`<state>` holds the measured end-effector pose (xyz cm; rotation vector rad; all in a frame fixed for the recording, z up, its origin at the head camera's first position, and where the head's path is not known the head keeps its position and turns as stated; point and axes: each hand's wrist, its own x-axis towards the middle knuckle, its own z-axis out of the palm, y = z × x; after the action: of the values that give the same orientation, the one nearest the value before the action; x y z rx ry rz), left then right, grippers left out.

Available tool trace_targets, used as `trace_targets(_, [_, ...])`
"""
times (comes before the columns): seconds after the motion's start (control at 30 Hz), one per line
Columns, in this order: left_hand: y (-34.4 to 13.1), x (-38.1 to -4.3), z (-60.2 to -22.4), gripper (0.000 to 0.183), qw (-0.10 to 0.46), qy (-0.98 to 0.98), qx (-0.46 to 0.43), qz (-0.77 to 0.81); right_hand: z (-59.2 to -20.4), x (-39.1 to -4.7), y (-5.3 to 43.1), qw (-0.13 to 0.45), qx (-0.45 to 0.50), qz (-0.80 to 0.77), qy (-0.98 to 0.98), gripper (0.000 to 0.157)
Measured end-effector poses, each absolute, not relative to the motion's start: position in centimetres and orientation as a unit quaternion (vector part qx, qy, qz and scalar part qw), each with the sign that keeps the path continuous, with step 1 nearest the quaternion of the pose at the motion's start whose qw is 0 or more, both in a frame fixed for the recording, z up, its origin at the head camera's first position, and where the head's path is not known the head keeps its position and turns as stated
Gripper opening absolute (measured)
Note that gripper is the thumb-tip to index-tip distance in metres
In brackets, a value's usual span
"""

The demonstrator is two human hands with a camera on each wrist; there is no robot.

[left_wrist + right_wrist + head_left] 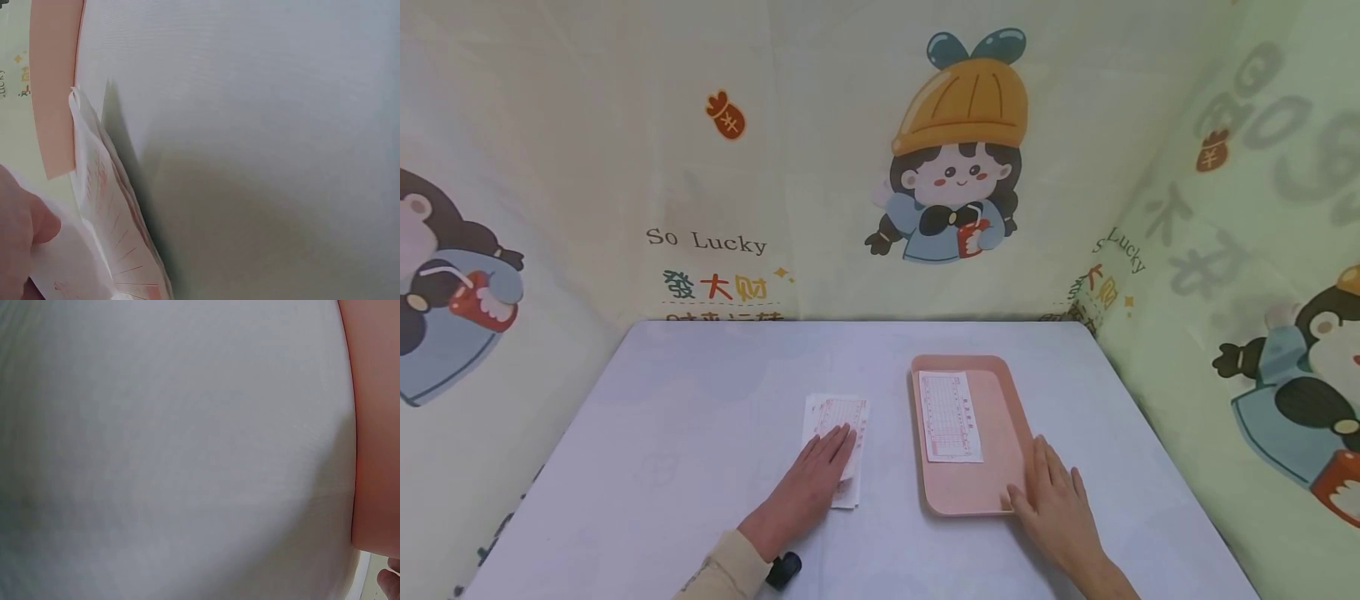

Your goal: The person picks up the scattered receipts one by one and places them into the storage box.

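Note:
A pile of printed paper slips (850, 408) lies on the white table, left of a pink tray (992, 492). My left hand (808, 487) rests on the pile with its fingers extended. Seen from the left wrist, the slips (103, 181) form a thin stack, and a top sheet bulges up beside the thumb (44, 225). One printed slip (951, 417) lies flat inside the tray, toward its left side. At the tray's lower right edge is my right hand (1060, 504), fingers straight along the rim and thumb near the corner. The right wrist view catches only some fingertips (389, 581).
A small black object (784, 571) sits by the left sleeve (730, 567). Cloth walls with cartoon prints (955, 167) enclose the white table (700, 400) at the back and both sides.

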<state>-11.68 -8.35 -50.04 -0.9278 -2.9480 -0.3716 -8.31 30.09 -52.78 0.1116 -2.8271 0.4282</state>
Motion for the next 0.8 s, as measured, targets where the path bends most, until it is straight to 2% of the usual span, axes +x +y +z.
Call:
trace_targets(0.33, [-8.1,-12.3,-49.7,0.057,0.106,-0.939,-0.312,-0.097,-52.8,-8.4,30.0,0.144,0.037,0.142,-0.979,0.083])
trace_targets(0.8, [-7.1,-13.3,-49.3,0.062,0.154,-0.944,-0.281,-0.075,-52.3,-8.2,29.8,0.148,0.042,0.144,-0.978,0.082])
